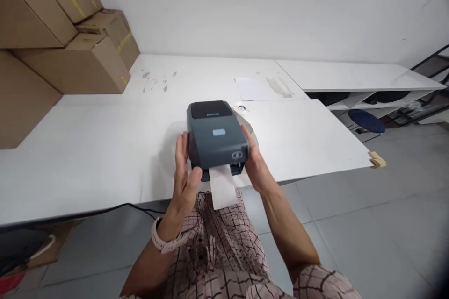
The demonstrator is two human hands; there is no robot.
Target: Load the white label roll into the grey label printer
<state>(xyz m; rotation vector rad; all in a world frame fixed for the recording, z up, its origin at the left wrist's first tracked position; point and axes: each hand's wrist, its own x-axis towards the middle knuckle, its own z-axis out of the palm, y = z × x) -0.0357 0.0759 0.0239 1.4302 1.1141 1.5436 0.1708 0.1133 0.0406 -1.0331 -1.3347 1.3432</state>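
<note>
A dark blue-grey label printer (218, 134) is held between both hands at the front edge of the white table. A white paper strip (223, 187) hangs out of its front, over the table edge. My left hand (185, 173) presses against the printer's left side, thumb near the front corner. On the opposite side, my right hand (256, 161) wraps round the printer's right edge, its fingers partly hidden. Behind the printer on the right lies a small white roll or ring with a blue centre (242, 108).
Cardboard boxes (94, 63) are stacked at the back left of the white table (105, 149). A white sheet (250, 88) lies near the back. A tan corner guard (377, 160) covers the right corner. A blue stool (366, 121) stands beyond, and a black cable (129, 205) runs under the front edge.
</note>
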